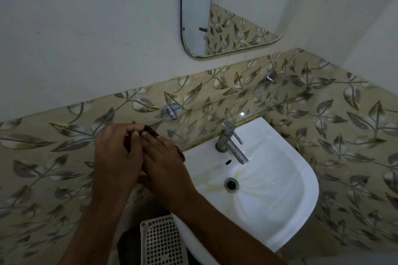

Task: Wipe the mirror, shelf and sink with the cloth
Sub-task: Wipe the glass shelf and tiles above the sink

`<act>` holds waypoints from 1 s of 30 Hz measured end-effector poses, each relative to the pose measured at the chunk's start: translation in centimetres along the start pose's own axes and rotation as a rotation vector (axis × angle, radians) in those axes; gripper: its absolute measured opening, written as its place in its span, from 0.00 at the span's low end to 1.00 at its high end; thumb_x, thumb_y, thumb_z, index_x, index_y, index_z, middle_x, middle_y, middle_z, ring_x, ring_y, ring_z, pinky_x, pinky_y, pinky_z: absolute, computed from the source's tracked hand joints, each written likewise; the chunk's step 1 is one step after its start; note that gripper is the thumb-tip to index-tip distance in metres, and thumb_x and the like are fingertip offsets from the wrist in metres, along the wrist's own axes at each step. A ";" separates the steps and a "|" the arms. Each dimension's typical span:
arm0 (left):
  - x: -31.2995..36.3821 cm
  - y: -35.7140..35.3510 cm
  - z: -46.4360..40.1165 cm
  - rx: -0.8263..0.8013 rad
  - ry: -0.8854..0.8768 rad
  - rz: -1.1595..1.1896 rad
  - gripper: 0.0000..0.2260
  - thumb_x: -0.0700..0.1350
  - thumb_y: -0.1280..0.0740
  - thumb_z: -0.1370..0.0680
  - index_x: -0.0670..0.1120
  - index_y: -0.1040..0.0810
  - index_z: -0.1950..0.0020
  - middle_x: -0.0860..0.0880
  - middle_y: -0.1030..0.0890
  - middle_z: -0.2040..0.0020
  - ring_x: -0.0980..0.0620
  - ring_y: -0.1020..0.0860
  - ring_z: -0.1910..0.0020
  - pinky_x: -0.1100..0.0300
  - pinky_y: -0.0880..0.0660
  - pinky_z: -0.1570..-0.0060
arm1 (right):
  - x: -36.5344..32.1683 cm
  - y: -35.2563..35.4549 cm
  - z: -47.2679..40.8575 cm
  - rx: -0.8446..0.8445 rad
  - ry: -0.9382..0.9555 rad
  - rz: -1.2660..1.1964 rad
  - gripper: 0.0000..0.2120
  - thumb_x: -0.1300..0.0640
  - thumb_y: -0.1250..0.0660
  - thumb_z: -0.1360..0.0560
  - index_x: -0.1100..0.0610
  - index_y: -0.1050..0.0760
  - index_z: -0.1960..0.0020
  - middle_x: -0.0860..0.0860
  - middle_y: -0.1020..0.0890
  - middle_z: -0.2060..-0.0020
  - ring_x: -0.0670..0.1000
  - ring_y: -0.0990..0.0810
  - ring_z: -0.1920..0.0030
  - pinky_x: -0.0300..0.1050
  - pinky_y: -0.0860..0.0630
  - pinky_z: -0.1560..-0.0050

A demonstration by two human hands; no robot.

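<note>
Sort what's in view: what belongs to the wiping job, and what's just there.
Job: dark brown cloth held in both hands; rounded wall mirror; clear glass shelf; white ceramic sink.
Just there: steel tap; white perforated plastic basket.

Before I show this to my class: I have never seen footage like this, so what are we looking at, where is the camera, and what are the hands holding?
There is no machine here. The single picture comes from a camera worn on a person's head, looking forward and down, so the two arms are that person's own. The left hand and right hand meet beside a white sink and together hold a small dark cloth, mostly hidden by fingers. A metal tap stands on the sink. Above it a clear glass shelf juts from the leaf-patterned tiles, and a mirror hangs higher up. A white perforated basket shows below.
</note>
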State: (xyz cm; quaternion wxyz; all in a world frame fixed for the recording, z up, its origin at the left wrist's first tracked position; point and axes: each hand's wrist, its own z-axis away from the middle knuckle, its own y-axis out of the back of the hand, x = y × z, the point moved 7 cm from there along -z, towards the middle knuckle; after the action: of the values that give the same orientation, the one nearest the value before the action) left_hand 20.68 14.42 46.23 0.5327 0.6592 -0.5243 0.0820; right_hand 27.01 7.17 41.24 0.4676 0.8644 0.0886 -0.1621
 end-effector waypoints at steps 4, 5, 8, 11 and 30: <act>-0.1 0.1 -0.1 -0.016 -0.024 0.019 0.08 0.37 0.36 0.19 0.45 0.18 0.46 0.51 0.22 0.52 0.55 0.27 0.55 0.66 0.33 0.52 | 0.1 1.0 1.4 0.075 0.018 -0.073 0.20 0.60 0.43 0.18 0.60 0.31 0.26 0.56 0.30 0.26 0.54 0.38 0.22 0.56 0.43 0.22; -0.1 0.1 0.0 -0.024 -0.033 0.024 0.08 0.37 0.36 0.20 0.46 0.18 0.47 0.51 0.21 0.52 0.57 0.28 0.58 0.70 0.34 0.55 | 0.0 1.4 1.9 0.106 0.024 -0.084 0.19 0.59 0.47 0.16 0.60 0.30 0.27 0.56 0.29 0.26 0.54 0.38 0.22 0.57 0.42 0.23; -0.1 -0.5 0.3 -0.055 -0.047 0.023 0.08 0.37 0.35 0.20 0.47 0.18 0.48 0.52 0.21 0.54 0.63 0.28 0.61 0.73 0.35 0.59 | -0.3 1.9 4.6 0.208 -0.038 -0.247 0.20 0.59 0.51 0.14 0.63 0.29 0.28 0.56 0.29 0.26 0.55 0.38 0.22 0.58 0.42 0.22; 0.1 -1.2 0.8 -0.097 -0.023 0.048 0.07 0.39 0.34 0.20 0.50 0.19 0.49 0.54 0.23 0.55 0.64 0.27 0.59 0.72 0.35 0.59 | -0.8 1.7 7.3 0.356 -0.281 -0.565 0.30 0.77 0.39 0.26 0.58 0.28 0.28 0.51 0.29 0.26 0.54 0.35 0.23 0.49 0.38 0.23; 1.2 -1.6 1.7 -0.157 -0.124 0.025 0.07 0.37 0.33 0.21 0.48 0.19 0.49 0.59 0.26 0.57 0.67 0.28 0.56 0.74 0.34 0.58 | 7.1 -0.4 3.6 0.620 -1.185 -2.336 0.35 0.37 0.45 0.19 0.68 0.27 0.32 0.67 0.22 0.36 0.65 0.26 0.31 0.60 0.34 0.27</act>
State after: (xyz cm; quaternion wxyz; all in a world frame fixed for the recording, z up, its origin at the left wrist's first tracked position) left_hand 21.66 12.14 45.29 0.5483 0.6125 -0.5694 0.0064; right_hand 32.81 4.43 36.51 -0.1890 0.1534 0.5140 -0.8225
